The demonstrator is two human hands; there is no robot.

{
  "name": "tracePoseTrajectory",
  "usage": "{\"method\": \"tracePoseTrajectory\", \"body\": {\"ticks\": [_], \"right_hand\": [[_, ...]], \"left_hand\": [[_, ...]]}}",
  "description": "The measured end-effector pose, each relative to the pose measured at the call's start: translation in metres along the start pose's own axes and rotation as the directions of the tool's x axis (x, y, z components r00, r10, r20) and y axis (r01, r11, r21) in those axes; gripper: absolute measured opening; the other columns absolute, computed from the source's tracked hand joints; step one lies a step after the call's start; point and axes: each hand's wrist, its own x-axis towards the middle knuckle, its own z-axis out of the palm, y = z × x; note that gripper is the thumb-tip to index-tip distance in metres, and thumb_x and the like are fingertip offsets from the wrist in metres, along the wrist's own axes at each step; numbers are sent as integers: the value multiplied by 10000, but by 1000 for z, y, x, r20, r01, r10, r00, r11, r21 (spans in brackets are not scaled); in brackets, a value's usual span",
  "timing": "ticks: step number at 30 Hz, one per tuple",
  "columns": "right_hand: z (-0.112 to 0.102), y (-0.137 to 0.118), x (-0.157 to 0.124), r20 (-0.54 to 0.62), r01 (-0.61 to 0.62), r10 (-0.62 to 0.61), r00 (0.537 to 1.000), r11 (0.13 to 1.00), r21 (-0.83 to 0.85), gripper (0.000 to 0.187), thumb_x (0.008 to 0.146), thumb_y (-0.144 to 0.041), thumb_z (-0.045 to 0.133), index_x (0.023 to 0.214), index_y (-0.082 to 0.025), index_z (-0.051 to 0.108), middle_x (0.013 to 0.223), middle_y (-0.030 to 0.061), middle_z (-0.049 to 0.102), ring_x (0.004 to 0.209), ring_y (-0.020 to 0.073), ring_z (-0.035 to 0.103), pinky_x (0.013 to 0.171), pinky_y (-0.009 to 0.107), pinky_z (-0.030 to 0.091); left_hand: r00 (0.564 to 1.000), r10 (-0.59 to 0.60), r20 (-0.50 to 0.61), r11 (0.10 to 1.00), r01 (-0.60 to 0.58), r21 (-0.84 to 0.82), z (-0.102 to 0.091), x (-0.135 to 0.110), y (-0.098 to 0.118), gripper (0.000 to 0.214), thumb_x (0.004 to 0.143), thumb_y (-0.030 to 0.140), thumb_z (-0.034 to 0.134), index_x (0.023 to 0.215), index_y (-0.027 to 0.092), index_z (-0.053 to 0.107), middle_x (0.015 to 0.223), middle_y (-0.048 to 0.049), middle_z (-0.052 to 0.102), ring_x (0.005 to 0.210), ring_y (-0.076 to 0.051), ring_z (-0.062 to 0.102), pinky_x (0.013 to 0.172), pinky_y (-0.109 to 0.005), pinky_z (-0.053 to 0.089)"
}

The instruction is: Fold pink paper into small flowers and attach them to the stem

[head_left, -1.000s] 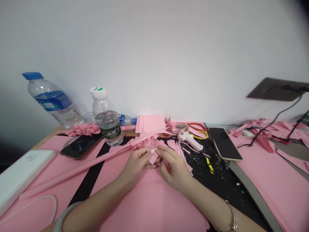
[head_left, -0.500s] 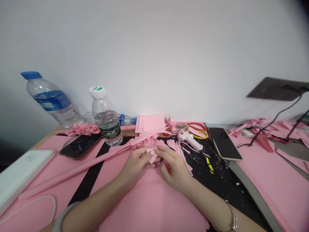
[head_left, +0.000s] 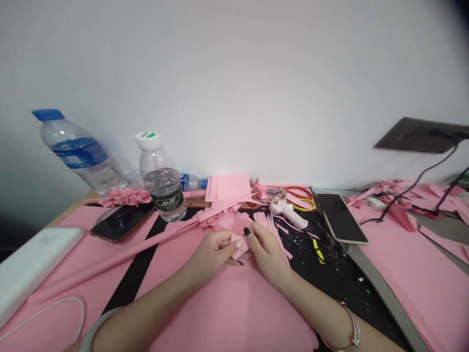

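Observation:
A small creased piece of pink paper (head_left: pixel 240 250) is held between both hands, low over a large pink sheet (head_left: pixel 234 308). My left hand (head_left: pixel 211 254) is closed, pinching its left side, with the thumb on top. From the other side my right hand (head_left: pixel 264 251) grips it between thumb and fingers; the dark-nailed thumb rests at the paper's upper edge. Some fingertips are hidden beneath the paper. Just beyond the hands lie ruffled pink paper strips (head_left: pixel 220 215) and a stack of pink paper squares (head_left: pixel 232 187).
A white glue gun (head_left: pixel 289 212) lies right of the hands among black cables. Water bottles (head_left: pixel 163 190) stand at the back left. A dark phone (head_left: pixel 122 221) and a white box (head_left: pixel 40 266) lie left; another phone (head_left: pixel 340 217) lies right. A rolled pink paper tube (head_left: pixel 110 266) crosses the left side.
Both hands have moved slightly nearer to me with the paper. My right thumb has come onto its upper edge, and the paper has turned in the fingers.

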Motion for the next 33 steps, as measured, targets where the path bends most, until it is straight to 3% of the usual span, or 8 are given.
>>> {"method": "tracePoseTrajectory", "body": {"ticks": [4,14,22,27,33], "right_hand": [[-1,-1,2,86,12,-13,996,1000,11,352,955,-299,392,630,-239,274,605,-43,351,590,144,376,558,276,292],[3,10,-2,210,-99,33,977,946,308,347,993,-389,382,682,-246,325,596,-66,328,526,117,306,490,255,256],[5,15,0,184,-119,52,982,918,377,463,967,-601,417,684,-237,372,584,-65,322,514,113,287,461,255,239],[5,13,-1,161,-143,83,983,902,407,478,965,-622,408,688,-235,364,569,-68,306,505,111,269,456,253,233],[2,6,-2,58,-105,92,994,954,282,434,986,-546,408,685,-239,343,651,-34,362,579,137,384,506,256,351]], "left_hand": [[999,-15,42,1000,16,-10,-2,0,1,465,678,599,776,788,157,680,780,-49,720,792,-227,732,720,-333,597],[996,-41,84,998,46,-53,-2,-4,7,367,722,524,754,813,169,739,807,-83,780,758,-226,739,677,-290,574],[991,-62,115,991,75,-107,-6,-3,3,445,687,562,790,902,174,754,936,-110,785,848,-259,749,710,-299,573],[990,-37,133,990,54,-131,-4,-2,2,467,709,548,789,971,163,753,964,-116,780,887,-261,747,756,-321,578],[1000,-6,-30,998,4,-63,-2,0,5,337,728,480,774,857,171,734,768,-55,775,734,-222,745,739,-330,588]]}}
